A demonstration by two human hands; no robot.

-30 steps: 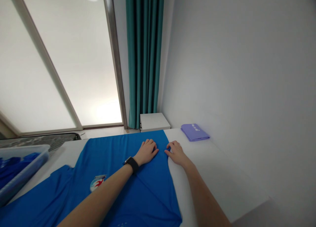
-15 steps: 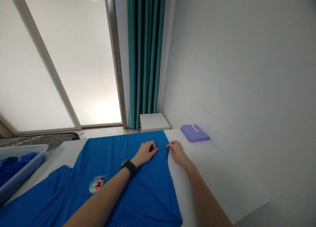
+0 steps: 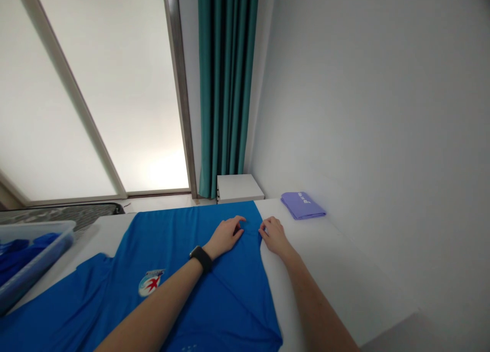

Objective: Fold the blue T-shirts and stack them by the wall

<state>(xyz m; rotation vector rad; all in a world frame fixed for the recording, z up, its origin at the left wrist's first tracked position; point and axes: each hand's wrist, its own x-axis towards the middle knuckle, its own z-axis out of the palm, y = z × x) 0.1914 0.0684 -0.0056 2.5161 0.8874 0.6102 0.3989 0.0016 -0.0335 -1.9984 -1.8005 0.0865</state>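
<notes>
A bright blue T-shirt (image 3: 172,244) with a round red-and-white badge (image 3: 150,282) lies spread on a white table (image 3: 344,270). My left hand (image 3: 225,234), with a black watch (image 3: 201,257) on the wrist, rests on the shirt near its far right side, fingers curled and pinching the fabric. My right hand (image 3: 272,235) is a few centimetres to the right, at the shirt's right edge, its fingers bent in around that edge. The two hands nearly face each other.
A folded purple cloth (image 3: 303,205) lies at the table's far right by the wall. A clear plastic bin (image 3: 36,257) holding blue fabric stands at the left. Beyond the table are a small white cabinet (image 3: 239,187), a teal curtain (image 3: 225,86) and a frosted sliding door (image 3: 115,112).
Both hands have stayed at the shirt's far right edge. The left hand's fingers went from lying flat to curling on the fabric, and both hands shifted slightly away from me.
</notes>
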